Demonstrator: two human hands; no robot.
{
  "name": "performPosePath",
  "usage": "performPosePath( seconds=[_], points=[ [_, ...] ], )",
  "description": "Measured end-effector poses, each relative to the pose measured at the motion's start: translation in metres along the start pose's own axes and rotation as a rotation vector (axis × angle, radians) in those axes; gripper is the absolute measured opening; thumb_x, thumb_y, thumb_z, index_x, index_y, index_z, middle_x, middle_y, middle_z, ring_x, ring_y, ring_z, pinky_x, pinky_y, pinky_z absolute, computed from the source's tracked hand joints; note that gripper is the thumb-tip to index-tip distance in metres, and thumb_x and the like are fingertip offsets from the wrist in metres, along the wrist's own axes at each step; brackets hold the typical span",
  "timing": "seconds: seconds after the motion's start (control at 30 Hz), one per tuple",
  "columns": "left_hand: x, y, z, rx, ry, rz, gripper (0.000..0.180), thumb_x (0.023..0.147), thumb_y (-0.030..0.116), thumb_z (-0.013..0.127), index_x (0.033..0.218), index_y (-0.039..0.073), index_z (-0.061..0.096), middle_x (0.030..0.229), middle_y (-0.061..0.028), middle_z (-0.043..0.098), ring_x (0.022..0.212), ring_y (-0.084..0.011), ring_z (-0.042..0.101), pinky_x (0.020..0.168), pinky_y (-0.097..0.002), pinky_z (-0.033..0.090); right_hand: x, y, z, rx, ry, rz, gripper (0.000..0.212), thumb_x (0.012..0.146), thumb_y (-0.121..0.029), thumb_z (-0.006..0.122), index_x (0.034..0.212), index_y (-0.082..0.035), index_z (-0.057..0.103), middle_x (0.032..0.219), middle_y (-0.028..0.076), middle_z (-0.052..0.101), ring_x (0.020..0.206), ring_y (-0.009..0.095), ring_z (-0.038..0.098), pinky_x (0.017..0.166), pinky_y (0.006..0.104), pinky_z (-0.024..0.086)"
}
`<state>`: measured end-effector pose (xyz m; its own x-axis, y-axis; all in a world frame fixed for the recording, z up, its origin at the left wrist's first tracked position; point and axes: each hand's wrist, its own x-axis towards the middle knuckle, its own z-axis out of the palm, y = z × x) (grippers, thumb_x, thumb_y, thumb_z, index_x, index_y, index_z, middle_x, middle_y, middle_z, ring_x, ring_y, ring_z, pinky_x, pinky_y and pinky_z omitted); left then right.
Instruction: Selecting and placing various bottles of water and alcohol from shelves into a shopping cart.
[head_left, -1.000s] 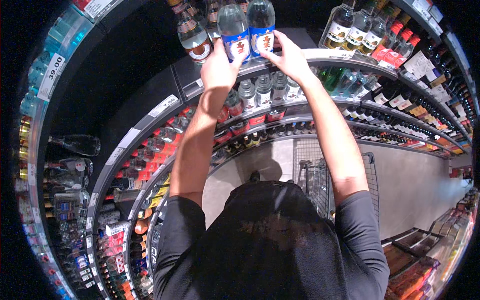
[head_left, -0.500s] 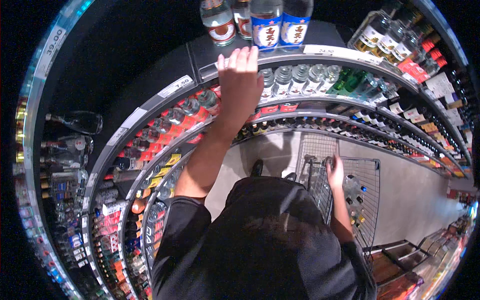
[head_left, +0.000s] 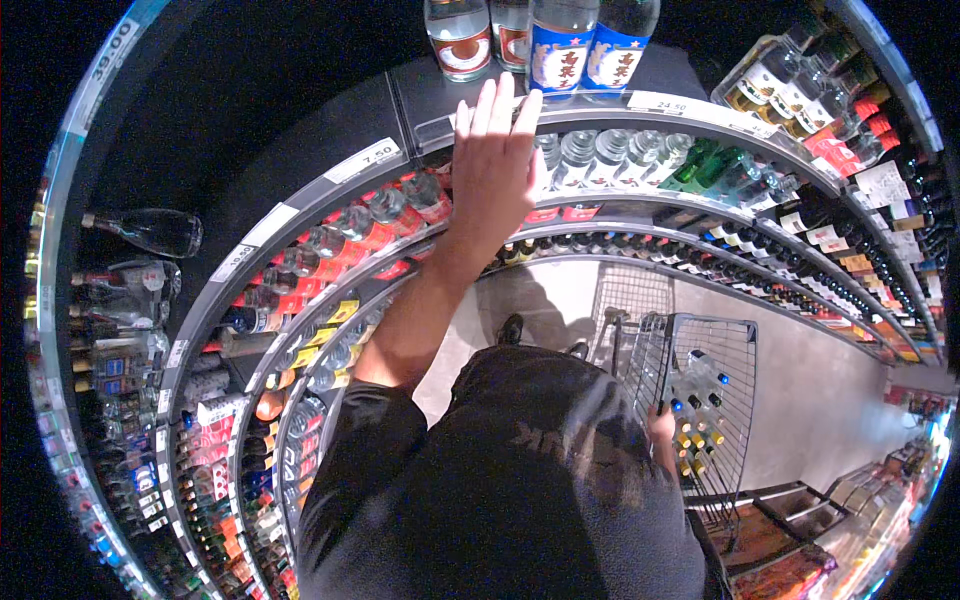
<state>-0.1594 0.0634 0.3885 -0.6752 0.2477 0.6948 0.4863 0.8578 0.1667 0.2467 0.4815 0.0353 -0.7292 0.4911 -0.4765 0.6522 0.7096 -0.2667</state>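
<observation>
My left hand is raised flat, fingers stretched, at the front edge of the top shelf. Its fingertips are just below a clear bottle with a red-and-white label and beside a clear bottle with a blue-and-white label. Nothing is in that hand. My right hand is low at the near left side of a wire shopping cart, looking closed, with something small and dark at its top. My body partly hides it. Bottles with yellow caps lie in the cart near it.
Lower shelves hold clear bottles with white labels, red-labelled bottles and green bottles. Square-shouldered bottles stand at the far right. A bottle is on the left shelf. Wooden crates are behind the cart at right.
My right hand has drawn back along the cart toward my body, and its fingers look closed. My left hand stays at the shelf edge, its fingers more spread. The view has shifted slightly.
</observation>
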Motion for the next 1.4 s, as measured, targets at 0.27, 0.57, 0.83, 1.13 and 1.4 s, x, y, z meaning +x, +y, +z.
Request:
performPosePath(
  seconds=[0.27, 0.57, 0.83, 1.13, 1.4],
  points=[
    [-0.084, 0.004, -0.012, -0.486, -0.411, -0.126, 0.035, 0.077, 0.01, 0.057, 0.11, -0.001, 0.059, 0.103, -0.0227, 0.062, 0.091, -0.0356, 0.061, 0.08, -0.0431, 0.049, 0.031, 0.018, 0.005, -0.064, -0.008, -0.009, 0.045, 0.088, -0.044, 0.048, 0.096, 0.0, 0.051, 0.094, 0.03, 0.061, 0.092, 0.048, 0.057, 0.075, 0.0538, 0.046],
    [-0.337, -0.089, 0.083, -0.408, -1.392, -0.21, 0.035, 0.077, 0.032, 0.063, 0.1, 0.005, 0.063, 0.093, -0.0177, 0.065, 0.086, -0.0321, 0.064, 0.076, -0.0449, 0.051, 0.027, 0.02, 0.016, -0.344, -0.141, -0.184, 0.025, 0.08, -0.026, 0.056, 0.1, -0.011, 0.058, 0.088, 0.019, 0.06, 0.085, 0.036, 0.06, 0.067, 0.045, 0.051],
    [-0.441, -0.131, 0.093, -0.33, -1.488, -0.357, 0.033, 0.072, 0.028, 0.057, 0.092, 0.002, 0.064, 0.089, -0.0214, 0.063, 0.086, -0.0389, 0.062, 0.074, -0.05, 0.048, -0.001, -0.034, 0.022, -0.217, -0.127, -0.044, 0.05, 0.09, -0.048, 0.046, 0.089, 0.001, 0.056, 0.087, 0.03, 0.061, 0.088, 0.049, 0.057, 0.074, 0.0541, 0.044],
    [-0.509, -0.157, 0.112, -0.271, -1.618, -0.294, 0.028, 0.074, 0.023, 0.057, 0.089, 0.002, 0.069, 0.098, -0.0197, 0.066, 0.09, -0.0338, 0.064, 0.079, -0.0443, 0.049, -0.045, -0.087, 0.057, -0.244, -0.02, -0.357, 0.037, 0.09, -0.038, 0.051, 0.081, -0.002, 0.056, 0.076, 0.026, 0.061, 0.076, 0.046, 0.06, 0.065, 0.0539, 0.047],
    [-0.477, -0.118, 0.044, -0.319, -1.506, -0.294, 0.029, 0.076, 0.024, 0.052, 0.092, 0.004, 0.068, 0.099, -0.0184, 0.065, 0.092, -0.0342, 0.063, 0.08, -0.0427, 0.049, -0.081, -0.128, 0.085, -0.173, -0.16, -0.194, 0.051, 0.095, -0.047, 0.034, 0.098, -0.002, 0.058, 0.087, 0.028, 0.063, 0.085, 0.044, 0.061, 0.077, 0.0524, 0.048]
  ],
)
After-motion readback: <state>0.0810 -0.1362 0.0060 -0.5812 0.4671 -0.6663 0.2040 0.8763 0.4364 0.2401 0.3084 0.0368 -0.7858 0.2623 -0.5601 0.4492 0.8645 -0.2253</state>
